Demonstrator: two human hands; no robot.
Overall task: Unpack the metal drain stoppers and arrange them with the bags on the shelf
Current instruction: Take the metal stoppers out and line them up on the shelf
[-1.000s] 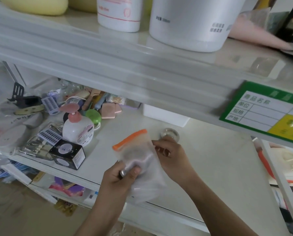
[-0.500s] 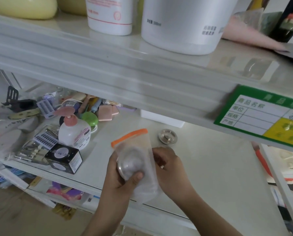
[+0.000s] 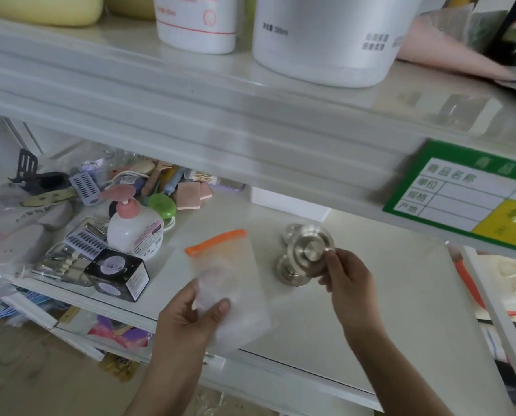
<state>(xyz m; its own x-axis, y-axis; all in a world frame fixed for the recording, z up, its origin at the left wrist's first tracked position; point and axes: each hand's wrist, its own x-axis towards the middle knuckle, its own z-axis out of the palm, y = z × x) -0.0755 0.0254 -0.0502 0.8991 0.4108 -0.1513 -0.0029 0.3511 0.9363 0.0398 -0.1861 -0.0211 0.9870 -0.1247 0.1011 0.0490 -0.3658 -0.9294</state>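
Two hands apart: bag (image 3: 232, 283) left, stopper (image 3: 309, 250) right

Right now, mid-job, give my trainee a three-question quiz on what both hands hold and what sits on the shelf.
1. True or false: the right hand holds a metal drain stopper by its edge.
2. The bag in the left hand has a zip strip of which colour? A green, B orange, C blue.
3. Fill in: the held stopper sits above the ____ shelf, with more metal pieces lying right behind it.

Key: 1 true; 2 B; 3 white.
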